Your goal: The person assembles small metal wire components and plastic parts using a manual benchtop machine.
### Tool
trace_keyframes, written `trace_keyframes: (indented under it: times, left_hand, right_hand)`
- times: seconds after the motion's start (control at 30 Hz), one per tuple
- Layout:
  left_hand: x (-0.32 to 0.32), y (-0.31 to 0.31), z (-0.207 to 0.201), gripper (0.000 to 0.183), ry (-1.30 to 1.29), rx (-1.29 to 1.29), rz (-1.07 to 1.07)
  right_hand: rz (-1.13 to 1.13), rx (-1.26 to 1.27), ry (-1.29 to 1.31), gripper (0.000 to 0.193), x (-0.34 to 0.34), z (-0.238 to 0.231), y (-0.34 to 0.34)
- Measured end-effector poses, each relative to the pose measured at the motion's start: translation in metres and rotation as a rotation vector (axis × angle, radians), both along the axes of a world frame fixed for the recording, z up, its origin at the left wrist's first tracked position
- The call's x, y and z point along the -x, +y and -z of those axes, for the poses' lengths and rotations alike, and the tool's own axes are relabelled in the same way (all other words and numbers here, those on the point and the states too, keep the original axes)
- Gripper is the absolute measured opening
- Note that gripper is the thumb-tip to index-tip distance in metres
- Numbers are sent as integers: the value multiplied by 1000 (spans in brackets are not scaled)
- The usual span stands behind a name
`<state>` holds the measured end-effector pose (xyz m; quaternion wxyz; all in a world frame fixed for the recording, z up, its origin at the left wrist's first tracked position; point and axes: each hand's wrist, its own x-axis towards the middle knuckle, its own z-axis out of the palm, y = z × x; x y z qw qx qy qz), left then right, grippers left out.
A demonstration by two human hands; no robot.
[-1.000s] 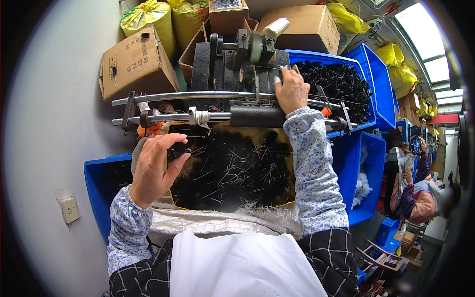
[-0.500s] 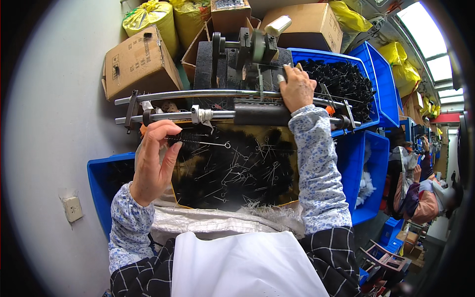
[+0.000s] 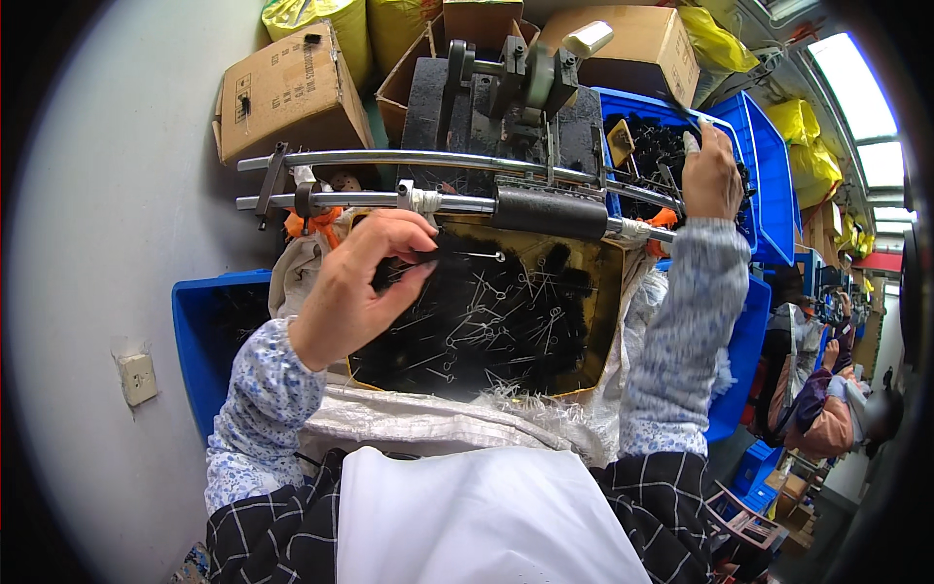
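Note:
My left hand (image 3: 348, 284) is closed in a pinch over the left part of a yellow tray (image 3: 609, 292). Between its thumb and fingers is a small wire brush (image 3: 481, 255), its looped metal stem pointing right. Below lie many loose black brushes (image 3: 486, 326) with looped wire ends. My right hand (image 3: 713, 173) is raised over a blue bin (image 3: 747, 146) of black brushes, thumb and fingers apart; a white wrap covers the thumb tip. Between the hands, a black roller (image 3: 550, 209) sits on a metal rod beyond the tray.
A bench machine (image 3: 506, 88) with a wheel stands behind two metal rails (image 3: 389, 159). Cardboard boxes (image 3: 292, 97) and yellow sacks (image 3: 331, 29) stand at the back. Another blue bin (image 3: 199, 341) is at the left by the wall. Another person (image 3: 827, 419) sits at far right.
My right hand has left the roller area and moved right, over the blue bin. My left hand, with the brush, has shifted slightly right. The view has shifted a little.

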<state>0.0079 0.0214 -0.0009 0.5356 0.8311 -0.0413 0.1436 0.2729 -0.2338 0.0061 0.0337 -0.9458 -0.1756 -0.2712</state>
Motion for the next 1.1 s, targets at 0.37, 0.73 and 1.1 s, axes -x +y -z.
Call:
trace_keyframes:
  times: [0.37,0.73,1.1]
  left_hand:
    - [-5,-19,26,40,131,-79,-71]
    - [-1,-29,61,34,175,-766,130]
    - [11,-16,39,19,101,-712,93]
  right_hand:
    - [-592,-300,408,21,101,21,71]
    - [-344,24,286,22,24,64,90]
    - [-378,19,324,27,15,64,91]
